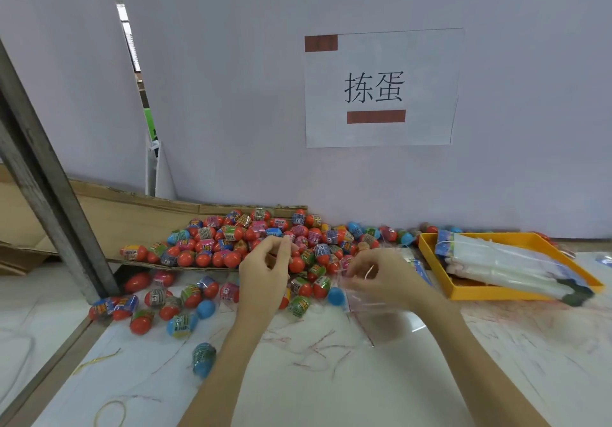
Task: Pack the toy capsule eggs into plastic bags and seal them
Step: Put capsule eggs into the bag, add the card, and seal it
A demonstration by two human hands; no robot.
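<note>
Both forearms reach forward; right hand pinches clear bag.

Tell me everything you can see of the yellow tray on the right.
The yellow tray is a shallow rectangular box, plastic by its look, lying flat on the white table to the right of the egg pile, near the wall. It holds a stack of clear plastic bags with blue printed headers; the stack overhangs its near right corner. Neither hand touches it.

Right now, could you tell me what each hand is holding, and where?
The right hand pinches the top edge of a clear plastic bag. The left hand has curled fingers; whether it holds anything cannot be told.
</note>
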